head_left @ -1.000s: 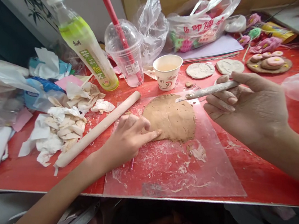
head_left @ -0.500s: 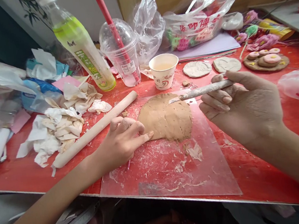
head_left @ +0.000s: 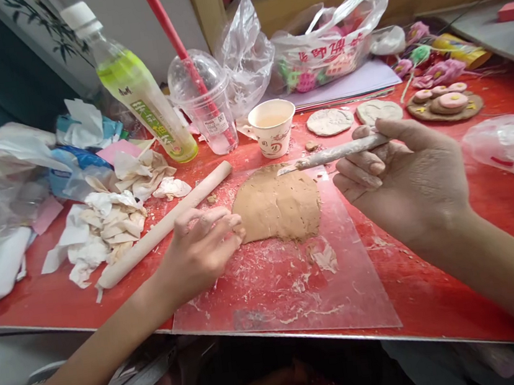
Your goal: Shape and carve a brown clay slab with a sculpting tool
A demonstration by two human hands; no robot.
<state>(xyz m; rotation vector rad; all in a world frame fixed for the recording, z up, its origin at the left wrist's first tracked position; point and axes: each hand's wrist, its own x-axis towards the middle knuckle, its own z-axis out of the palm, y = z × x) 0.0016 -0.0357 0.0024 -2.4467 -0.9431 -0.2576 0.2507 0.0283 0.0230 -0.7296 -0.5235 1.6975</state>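
Note:
A flat brown clay slab [head_left: 277, 205] with a rough edge lies on a clear plastic sheet [head_left: 271, 306], which is smeared with clay. At the slab's left edge, my left hand [head_left: 205, 246] has its fingers curled and the fingertips pinched together on the clay. My right hand [head_left: 406, 183], palm turned up and dusty with clay, grips a clay-coated modelling knife [head_left: 339, 151]. The knife points left, its thin tip over the slab's upper part; whether it touches cannot be made out.
Left of the slab lies a rolling pin [head_left: 167, 222] beside crumpled tissues [head_left: 106, 223]. Behind stand a paper cup [head_left: 272, 131] of cloudy liquid, a plastic cup [head_left: 204, 108] with a red straw, and a green drink bottle [head_left: 145, 100]. Clay discs [head_left: 330, 121] and a decorated clay piece [head_left: 445, 104] lie back right.
The view has shifted slightly. My left fingertips have drawn back left and closed together at the slab's edge. My right hand keeps its hold on the knife.

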